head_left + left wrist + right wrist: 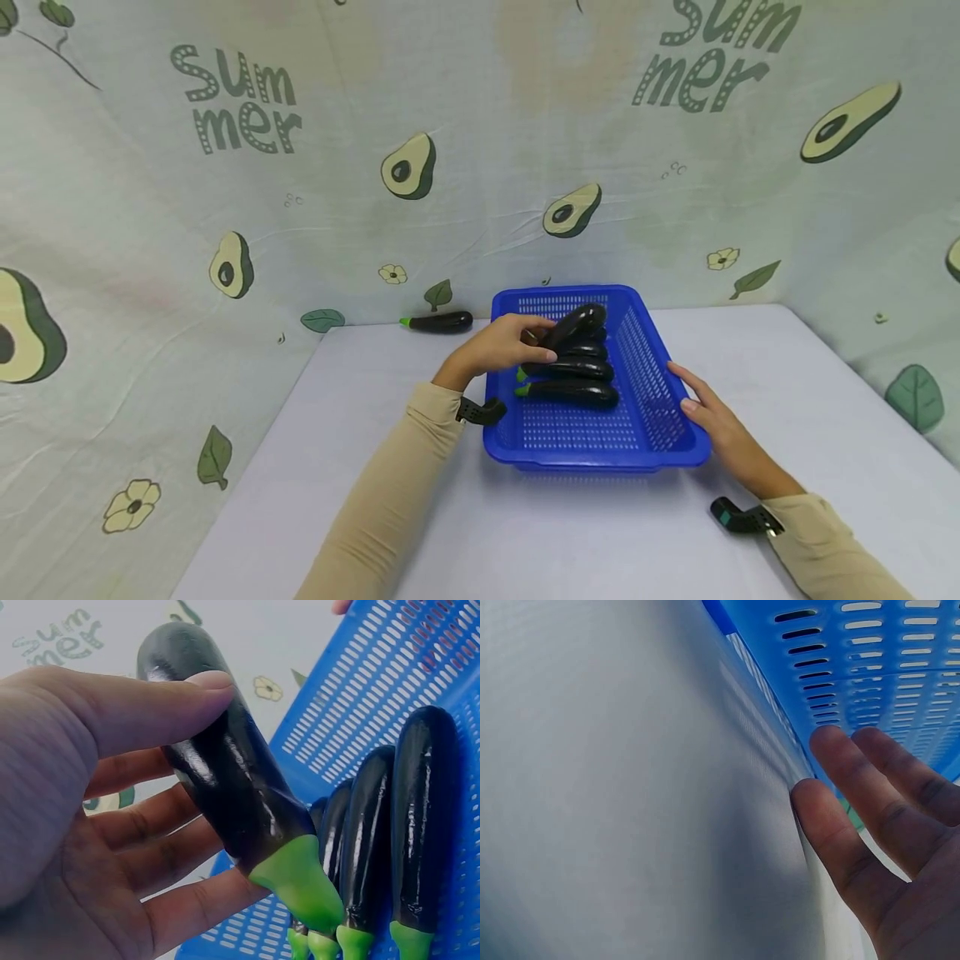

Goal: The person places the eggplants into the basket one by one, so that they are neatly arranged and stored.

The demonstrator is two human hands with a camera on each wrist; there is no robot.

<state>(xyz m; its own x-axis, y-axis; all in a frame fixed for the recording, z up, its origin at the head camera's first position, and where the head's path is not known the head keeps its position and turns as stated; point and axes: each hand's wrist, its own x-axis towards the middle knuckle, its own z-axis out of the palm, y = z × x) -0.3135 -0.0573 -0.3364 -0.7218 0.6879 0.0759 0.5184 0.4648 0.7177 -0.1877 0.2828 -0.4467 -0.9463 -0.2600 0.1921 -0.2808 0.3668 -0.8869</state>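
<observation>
My left hand [498,346] grips a dark eggplant [576,325] with a green stem end, thumb on one side and fingers on the other. It holds this eggplant above the blue plastic basket [600,460]. In the left wrist view, the held eggplant [225,757] hangs stem end down beside several others [424,817] lying in a row in the basket. At the basket's right side is my right hand [716,421], its fingertips at the rim. The right wrist view shows straight, spread fingers [855,780] by the slotted outer wall.
Another eggplant [441,322] lies at the back edge of the white table [360,400], left of the basket. Behind the table hangs a cloth [480,242] printed with avocados and lettering. Dark bands [738,517] are on both wrists.
</observation>
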